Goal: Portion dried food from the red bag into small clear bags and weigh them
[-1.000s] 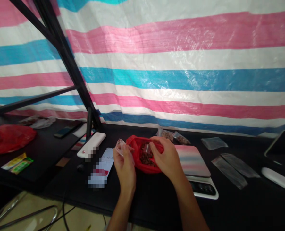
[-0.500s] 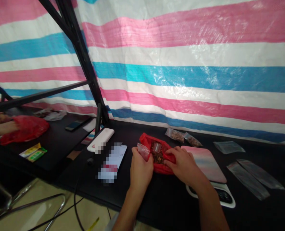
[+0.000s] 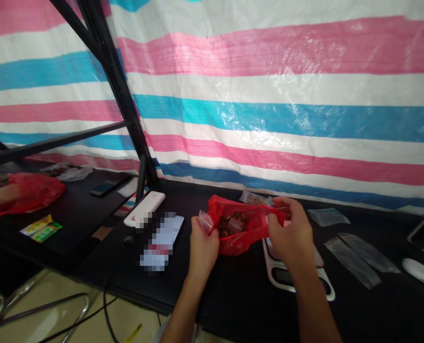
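Observation:
A red plastic bag lies with its mouth spread, showing brown dried bits and a small clear cup inside. My left hand is closed on the bag's left edge, with a clear zip bag sticking up from the same grip. On the other side my right hand pinches the red rim and pulls it outward. Partly under that hand is a white kitchen scale with a pinkish plate on top.
Behind the red bag lies a filled clear packet. Flat clear bags are on the right, near a white object. A phone and a white device lie left. Another person's hand works at a red bag farther left.
My right hand has moved up and right, drawing the red bag's rim outward so the mouth is wider. My left hand keeps its hold. The view has shifted slightly right.

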Available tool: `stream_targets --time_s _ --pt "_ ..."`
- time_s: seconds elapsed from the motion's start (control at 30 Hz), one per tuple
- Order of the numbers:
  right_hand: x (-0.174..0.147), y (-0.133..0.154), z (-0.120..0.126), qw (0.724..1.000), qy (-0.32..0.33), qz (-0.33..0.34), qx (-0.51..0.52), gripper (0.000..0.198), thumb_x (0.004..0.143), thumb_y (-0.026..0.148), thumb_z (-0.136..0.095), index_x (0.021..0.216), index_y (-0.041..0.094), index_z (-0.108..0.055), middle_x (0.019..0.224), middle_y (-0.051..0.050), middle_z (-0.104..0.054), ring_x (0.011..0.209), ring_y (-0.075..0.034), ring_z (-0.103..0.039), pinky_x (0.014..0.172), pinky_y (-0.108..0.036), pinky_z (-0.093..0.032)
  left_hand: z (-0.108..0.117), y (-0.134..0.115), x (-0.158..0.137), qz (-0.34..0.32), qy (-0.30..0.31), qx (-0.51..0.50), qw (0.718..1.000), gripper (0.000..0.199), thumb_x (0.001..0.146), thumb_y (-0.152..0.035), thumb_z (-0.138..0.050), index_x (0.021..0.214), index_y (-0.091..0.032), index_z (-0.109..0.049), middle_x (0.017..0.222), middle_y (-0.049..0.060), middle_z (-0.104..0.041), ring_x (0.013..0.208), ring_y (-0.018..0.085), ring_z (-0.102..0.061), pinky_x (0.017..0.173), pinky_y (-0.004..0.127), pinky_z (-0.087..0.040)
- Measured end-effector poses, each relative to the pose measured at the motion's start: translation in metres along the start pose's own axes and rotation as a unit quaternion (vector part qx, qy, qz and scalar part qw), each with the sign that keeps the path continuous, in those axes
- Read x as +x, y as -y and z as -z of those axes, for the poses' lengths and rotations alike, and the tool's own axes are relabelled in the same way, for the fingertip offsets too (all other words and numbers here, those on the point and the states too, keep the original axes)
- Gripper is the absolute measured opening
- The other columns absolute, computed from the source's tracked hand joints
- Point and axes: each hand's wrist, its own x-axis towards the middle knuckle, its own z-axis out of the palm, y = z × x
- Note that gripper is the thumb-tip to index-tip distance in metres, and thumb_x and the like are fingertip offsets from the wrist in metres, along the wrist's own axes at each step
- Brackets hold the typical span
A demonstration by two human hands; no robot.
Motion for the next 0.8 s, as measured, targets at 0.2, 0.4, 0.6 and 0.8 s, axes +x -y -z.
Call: stream_targets --time_s 0.2,0.4,0.6,0.8 --pt "-0.012 0.025 -0.009 0.969 0.170 0.180 0.020 0.037 0.076 0.006 -0.046 0.100 0.025 -0.067 0.110 -0.009 -0.067 0.111 -0.026 -0.059 0.100 -0.042 -0.044 0.002 -0.007 0.000 0.011 0.015 0.010 1.000 0.023 0.079 -0.004 -0.055 0.089 -0.023 -0.046 0.078 0.000 -0.065 0.072 0.019 -0.067 0.069 0.029 -0.048" --pt "-0.022 0.007 -0.036 0.926 0.327 0.110 -0.152 0.027 0.091 0.015 -0.050 0.105 0.021 -0.073 0.111 -0.010 -0.071 0.105 -0.027 -0.063 0.095 -0.042 -0.042 0.010 -0.030 -0.017 0.049 0.016 0.212 0.976 0.021 0.085 -0.019 -0.056 0.094 -0.024 -0.038 0.103 0.011 -0.064 0.086 0.031 -0.071 0.069 0.036 -0.047" --pt "-0.018 0.004 -0.033 0.922 0.335 0.087 -0.174 0.019 0.089 0.019 -0.060 0.105 0.021 -0.069 0.103 -0.008 -0.074 0.096 -0.024 -0.066 0.084 -0.035 -0.042 0.000 -0.026 -0.027 0.031 0.066 0.132 0.989 0.029 0.082 -0.013 -0.058 0.095 -0.024 -0.035 0.103 0.009 -0.060 0.089 0.028 -0.070 0.072 0.036 -0.049" --pt "-0.020 0.005 -0.035 0.930 0.319 0.050 -0.179 0.011 0.089 0.026 -0.062 0.097 0.023 -0.068 0.091 -0.005 -0.073 0.079 -0.021 -0.065 0.067 -0.030 -0.039 -0.004 -0.012 -0.010 0.003 -0.016 -0.048 0.999 0.039 0.074 0.001 -0.057 0.093 -0.025 -0.034 0.084 -0.003 -0.059 0.076 0.017 -0.066 0.074 0.031 -0.052"
